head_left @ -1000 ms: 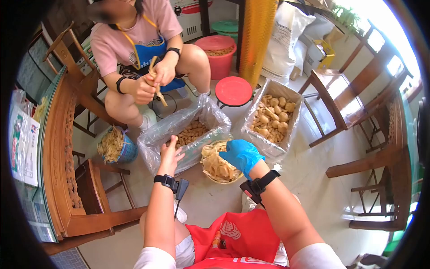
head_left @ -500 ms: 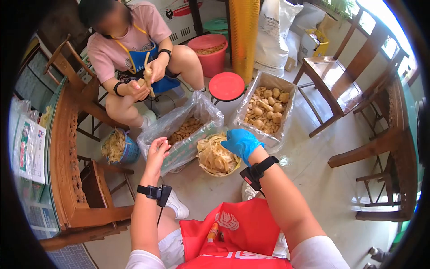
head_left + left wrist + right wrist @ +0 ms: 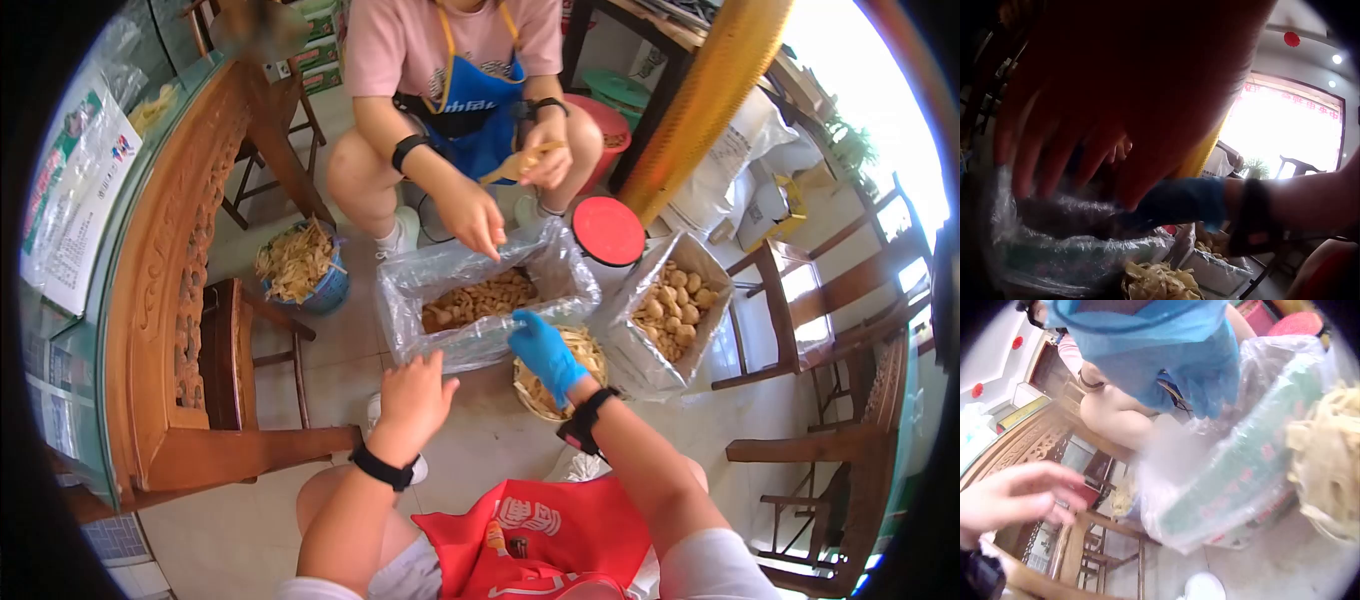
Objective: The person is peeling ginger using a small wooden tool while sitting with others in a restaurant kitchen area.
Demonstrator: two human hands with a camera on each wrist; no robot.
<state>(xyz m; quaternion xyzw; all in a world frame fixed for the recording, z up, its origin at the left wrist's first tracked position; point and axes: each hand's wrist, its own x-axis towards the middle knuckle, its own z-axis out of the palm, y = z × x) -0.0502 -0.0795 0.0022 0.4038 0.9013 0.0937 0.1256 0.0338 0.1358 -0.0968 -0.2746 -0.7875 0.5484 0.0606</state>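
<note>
My bare left hand (image 3: 413,402) is held palm down with its fingers spread, just in front of a plastic-lined box (image 3: 450,350) of pale brown pieces (image 3: 480,305). It touches nothing visible. My right hand (image 3: 547,357), in a blue glove, hangs over the box's near right corner, beside a round basket of pale strips (image 3: 585,350). In the right wrist view the gloved fingers (image 3: 1210,394) point down, loosely extended, with nothing visible held. The left wrist view shows my left hand (image 3: 1129,94) dark and close, its fingers above the box's plastic (image 3: 1085,244).
A person opposite holds a pale strip (image 3: 520,163) in one hand, the other hand (image 3: 472,215) reaching over the box. Around stand a second lined box (image 3: 640,350) of round pieces, a red stool (image 3: 609,231), a blue bucket (image 3: 325,288) of strips, and wooden chairs (image 3: 800,300).
My right hand has moved from the strip basket to the box's corner. My left hand has turned palm down. The other person's hand has left the strip and extended over the box. The head view has shifted.
</note>
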